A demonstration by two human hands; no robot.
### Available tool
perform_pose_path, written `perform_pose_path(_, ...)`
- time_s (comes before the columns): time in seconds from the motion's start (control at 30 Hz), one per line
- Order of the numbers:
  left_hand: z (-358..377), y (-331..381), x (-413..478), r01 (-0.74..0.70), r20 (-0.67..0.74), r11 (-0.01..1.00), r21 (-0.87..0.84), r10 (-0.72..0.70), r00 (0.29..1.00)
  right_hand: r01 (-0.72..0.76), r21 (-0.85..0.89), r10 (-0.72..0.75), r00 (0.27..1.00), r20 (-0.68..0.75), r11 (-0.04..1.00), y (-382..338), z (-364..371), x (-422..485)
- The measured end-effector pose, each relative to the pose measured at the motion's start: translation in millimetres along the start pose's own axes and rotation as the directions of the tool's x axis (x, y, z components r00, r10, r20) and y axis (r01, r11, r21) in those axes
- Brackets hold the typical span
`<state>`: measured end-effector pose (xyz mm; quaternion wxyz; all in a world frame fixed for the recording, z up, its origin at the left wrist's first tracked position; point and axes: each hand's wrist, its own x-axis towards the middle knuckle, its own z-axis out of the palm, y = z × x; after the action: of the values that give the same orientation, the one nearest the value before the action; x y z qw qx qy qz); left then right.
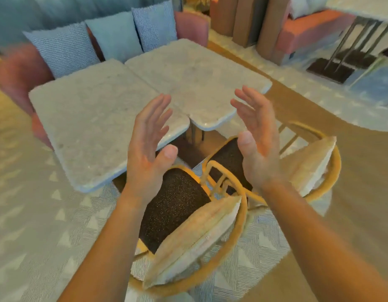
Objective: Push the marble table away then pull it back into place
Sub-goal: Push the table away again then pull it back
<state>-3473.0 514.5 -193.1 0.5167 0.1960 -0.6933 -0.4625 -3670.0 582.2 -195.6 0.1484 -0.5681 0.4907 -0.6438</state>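
While the single head view is looking down over two wicker chairs, the left hand (148, 138) and the right hand (256, 136) are hovering in the air with palms facing each other, fingers spread and relaxed, and nothing in either one. They are hanging above the near corners of two marble slabs and touching neither. The wide, palm-inward spacing is reading as a reach being set up to take hold of an edge from both sides, though that is a judgement, not something shown.

The marble table (197, 83) is sitting ahead and slightly right of centre, its rounded near corner pointing toward the person. A second marble worktop (90, 118) is lying just beside it on the left, the two meeting along a thin seam, so they are forming one long surface in front of the pink sofa (188, 25) with its blue cushions (64, 49). Which slab the task means is not certain; the hands are framing the corner where they meet.

The nearer chair (177, 205), with a dark seat and a pale cushion (195, 243), is standing between the person and the slabs, and a second chair (315, 162) is just right of it. The push has not begun, judging by the closed seam.
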Motion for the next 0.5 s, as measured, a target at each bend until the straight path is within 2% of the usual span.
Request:
perform_pose_path(0.2, -19.9, 7.4, -10.1, 0.054, -0.131, 0.986, 0.159, -0.033, 0.991, 0.041, 0.117, -0.06, 0.985, 0.165, 0.992, 23.0, 26.6, 36.4)
perform_pose_path(0.33, -23.7, -0.9, 1.6, 0.089, -0.249, 0.98, 0.18, -0.042, 0.968, 0.041, 0.171, -0.079, 0.972, 0.221, 0.984, 37.0, 36.7, 53.6)
perform_pose_path(0.5, -11.2, -18.2, 24.7, 0.082, -0.293, 0.979, 0.187, -0.024, 0.956, 0.033, 0.192, -0.085, 0.959, 0.27, 0.981, 54.9, 34.3, 80.6)
